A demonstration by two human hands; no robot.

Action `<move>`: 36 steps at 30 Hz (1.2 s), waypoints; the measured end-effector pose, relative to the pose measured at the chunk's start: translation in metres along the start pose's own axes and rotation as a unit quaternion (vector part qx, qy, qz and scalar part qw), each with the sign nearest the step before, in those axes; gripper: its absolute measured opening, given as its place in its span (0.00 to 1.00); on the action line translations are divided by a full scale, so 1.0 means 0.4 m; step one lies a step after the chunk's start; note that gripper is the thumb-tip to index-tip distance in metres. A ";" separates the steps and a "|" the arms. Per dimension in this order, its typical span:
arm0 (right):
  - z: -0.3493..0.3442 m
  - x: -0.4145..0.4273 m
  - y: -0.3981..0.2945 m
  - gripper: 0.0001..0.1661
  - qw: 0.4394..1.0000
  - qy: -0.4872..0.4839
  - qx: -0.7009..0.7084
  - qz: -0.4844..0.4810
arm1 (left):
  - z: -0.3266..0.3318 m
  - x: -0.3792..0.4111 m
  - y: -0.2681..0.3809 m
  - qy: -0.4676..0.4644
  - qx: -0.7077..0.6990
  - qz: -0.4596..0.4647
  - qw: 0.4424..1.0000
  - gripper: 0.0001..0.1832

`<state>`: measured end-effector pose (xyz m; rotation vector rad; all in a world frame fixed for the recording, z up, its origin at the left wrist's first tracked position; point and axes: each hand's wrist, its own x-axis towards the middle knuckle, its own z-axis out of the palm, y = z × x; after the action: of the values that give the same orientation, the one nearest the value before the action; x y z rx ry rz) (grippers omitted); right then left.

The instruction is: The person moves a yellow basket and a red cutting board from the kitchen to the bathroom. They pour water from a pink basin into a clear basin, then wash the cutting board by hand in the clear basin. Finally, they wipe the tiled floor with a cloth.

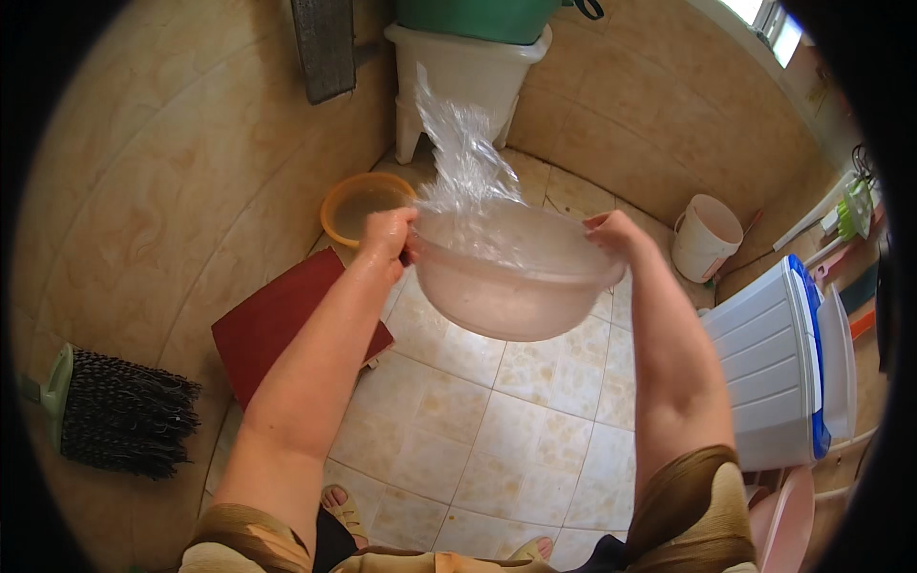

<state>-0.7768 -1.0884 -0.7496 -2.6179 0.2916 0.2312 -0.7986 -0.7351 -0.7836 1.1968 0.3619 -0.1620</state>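
Between my two hands hangs a translucent plastic basin [512,301], held above the tiled floor and tipped away from me. My left hand [390,240] grips its rim on the left side and looks wet. On the opposite side my right hand [615,233] has hold of the rim. A sheet of clear water [469,154] flies out over the far edge, in front of a white plastic stand [462,68]. Beyond my left hand, an orange-rimmed basin [331,208] rests on the floor, partly hidden by that hand.
A dark red board or low stool [279,315] lies under my left forearm. A black mop head [129,412] is at the left wall. At right are a white bucket [706,240] and a white bin with blue trim [759,365]. A green tub [476,18] tops the stand.
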 end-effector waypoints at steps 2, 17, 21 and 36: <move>0.079 0.036 0.057 0.23 0.981 0.100 0.148 -0.078 | -0.007 0.008 0.031 -0.004 0.032 0.100 0.994 0.08; 0.253 -0.298 0.247 0.26 0.953 0.197 0.228 0.010 | -0.016 -0.086 -0.246 -0.092 0.011 0.079 0.993 0.20; 0.233 -0.406 0.352 0.25 0.944 0.217 0.245 0.031 | 0.042 -0.152 -0.373 -0.077 0.046 0.055 0.994 0.21; 0.318 -0.519 0.481 0.26 0.905 0.281 0.311 0.074 | 0.097 -0.241 -0.477 -0.129 0.138 0.041 0.981 0.24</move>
<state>-1.0379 -1.1568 -0.9022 -1.9664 0.6416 -0.5073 -0.9406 -0.8469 -0.9041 1.4432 0.0617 -0.2993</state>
